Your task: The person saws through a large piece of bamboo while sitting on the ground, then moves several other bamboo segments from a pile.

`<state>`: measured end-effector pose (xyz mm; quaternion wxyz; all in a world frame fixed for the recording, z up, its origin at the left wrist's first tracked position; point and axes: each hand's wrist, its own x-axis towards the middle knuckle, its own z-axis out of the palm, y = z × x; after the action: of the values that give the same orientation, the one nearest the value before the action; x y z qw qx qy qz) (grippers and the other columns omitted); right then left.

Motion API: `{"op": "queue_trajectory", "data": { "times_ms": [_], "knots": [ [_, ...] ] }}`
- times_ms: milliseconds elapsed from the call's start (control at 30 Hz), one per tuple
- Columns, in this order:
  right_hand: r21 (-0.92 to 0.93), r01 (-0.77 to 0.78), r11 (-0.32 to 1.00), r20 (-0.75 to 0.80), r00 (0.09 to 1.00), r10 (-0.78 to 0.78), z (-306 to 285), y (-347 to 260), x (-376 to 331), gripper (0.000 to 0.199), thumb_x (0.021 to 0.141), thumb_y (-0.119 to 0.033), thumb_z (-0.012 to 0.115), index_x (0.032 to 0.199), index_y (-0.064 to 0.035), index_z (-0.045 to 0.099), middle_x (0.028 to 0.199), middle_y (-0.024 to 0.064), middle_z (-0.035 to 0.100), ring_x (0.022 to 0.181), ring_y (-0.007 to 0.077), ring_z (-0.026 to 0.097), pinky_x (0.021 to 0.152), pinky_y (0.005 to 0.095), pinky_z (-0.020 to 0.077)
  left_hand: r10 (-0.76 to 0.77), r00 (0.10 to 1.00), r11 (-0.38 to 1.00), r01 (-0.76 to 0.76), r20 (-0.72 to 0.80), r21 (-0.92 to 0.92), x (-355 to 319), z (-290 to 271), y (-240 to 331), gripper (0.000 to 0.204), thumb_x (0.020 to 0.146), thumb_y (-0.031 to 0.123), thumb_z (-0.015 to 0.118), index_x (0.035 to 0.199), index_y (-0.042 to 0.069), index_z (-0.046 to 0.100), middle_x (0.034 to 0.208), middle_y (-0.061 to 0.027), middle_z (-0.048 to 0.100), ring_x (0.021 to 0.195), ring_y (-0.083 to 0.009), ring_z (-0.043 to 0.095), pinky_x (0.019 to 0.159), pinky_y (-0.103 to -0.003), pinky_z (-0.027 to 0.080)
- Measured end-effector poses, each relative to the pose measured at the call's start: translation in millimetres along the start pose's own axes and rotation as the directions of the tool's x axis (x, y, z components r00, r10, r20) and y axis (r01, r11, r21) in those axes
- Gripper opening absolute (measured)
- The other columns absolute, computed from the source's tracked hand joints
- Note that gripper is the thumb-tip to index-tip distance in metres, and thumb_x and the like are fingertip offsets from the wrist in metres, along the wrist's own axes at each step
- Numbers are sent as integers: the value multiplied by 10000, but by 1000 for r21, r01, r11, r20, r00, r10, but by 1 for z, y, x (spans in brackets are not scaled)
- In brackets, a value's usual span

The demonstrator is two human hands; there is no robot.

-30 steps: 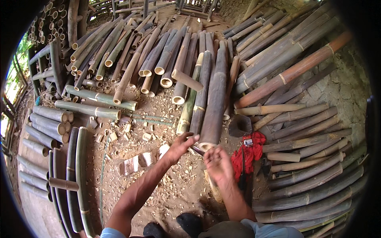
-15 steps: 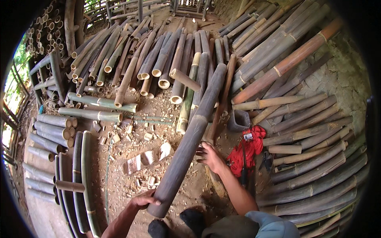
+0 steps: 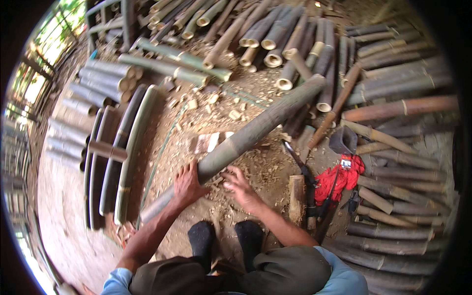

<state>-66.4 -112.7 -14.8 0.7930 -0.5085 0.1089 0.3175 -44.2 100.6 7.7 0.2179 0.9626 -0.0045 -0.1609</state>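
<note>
At the far left, several split bamboo halves (image 3: 125, 147) lie side by side on the dirt floor (image 3: 69, 231), with a short bamboo piece (image 3: 107, 150) resting across them. Above them, a stack of cut bamboo lengths (image 3: 105, 81) lies with its round ends facing you. Moving right, your left hand (image 3: 188, 183) rests on top of a long grey-green bamboo pole (image 3: 255, 130), its grip laid over the pole with the fingers curled around the near side. The pole lies on the ground and runs diagonally from its near end, just left of your left hand, up to the right, where its far end reaches the heap of hollow bamboo poles (image 3: 295, 44). Wood chips (image 3: 211, 103) are scattered over the ground on the pole's far side. Your right hand (image 3: 239, 186) is just right of the left one, fingers spread loose and touching the pole's lower edge, not closed around it. Your two feet in dark socks (image 3: 223, 238) are planted just below both hands. Further right stands a short wooden block (image 3: 296, 192), with a dark-handled blade (image 3: 297, 160) lying beside it. Next to that lies a red cloth (image 3: 339, 178), and beyond it more bamboo poles (image 3: 403, 147) are piled along the right side.
</note>
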Motion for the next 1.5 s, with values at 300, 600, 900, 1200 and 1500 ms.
{"op": "queue_trajectory", "data": {
  "times_ms": [300, 600, 900, 1200, 1500],
  "knots": [
    [-990, -140, -16, -86, 693, -716, -87, -40, 53, 631, 801, -250, 764, 1307, 33, 513, 1318, 234, 476, 1249, 373, 488, 1029, 533, 445, -123, 988, 969, 141, 95, -205, 6, -21, -36, 786, 537, 318, 866, 1250, 85, 632, 1064, -164, 713, 994, -311, 695, 887, -411, 536],
    [-923, 26, -384, 209, 872, -443, -107, -71, 109, 780, 736, -386, 840, 1368, -35, 547, 1355, 229, 523, 1340, 417, 395, 1116, 588, 285, -199, 978, 934, 208, 59, -292, -78, -30, -60, 759, 530, 339, 845, 1204, 41, 661, 983, -175, 719, 954, -336, 692, 872, -428, 528],
    [-920, 41, -391, 208, 895, -394, -62, -6, 52, 767, 733, -608, 767, 1130, 38, 650, 1189, 220, 594, 1129, 351, 521, 951, 530, 377, -320, 947, 891, 286, -40, -352, -121, -28, -89, 753, 516, 326, 855, 1180, 23, 671, 996, -204, 721, 966, -359, 692, 888, -432, 524],
    [-941, 7, -338, 105, 957, -271, -9, 15, 41, 699, 730, -574, 752, 1093, 19, 679, 1134, 196, 642, 1136, 341, 539, 969, 509, 370, -264, 962, 923, 273, 71, -271, -73, -52, -77, 740, 563, 404, 872, 1181, 50, 670, 1012, -202, 719, 1009, -342, 687, 886, -443, 518],
    [-958, -18, -285, 92, 926, -367, -9, 30, 38, 603, 745, -539, 756, 1041, -29, 628, 1094, 182, 611, 1121, 347, 546, 964, 532, 384, -369, 717, 926, 341, -591, -164, -28, -45, -161, 972, 655, 314, 880, 1463, 142, 368, 1441, -187, 379, 1336, -400, 366, 1071, -539, 368]
  ]
}}
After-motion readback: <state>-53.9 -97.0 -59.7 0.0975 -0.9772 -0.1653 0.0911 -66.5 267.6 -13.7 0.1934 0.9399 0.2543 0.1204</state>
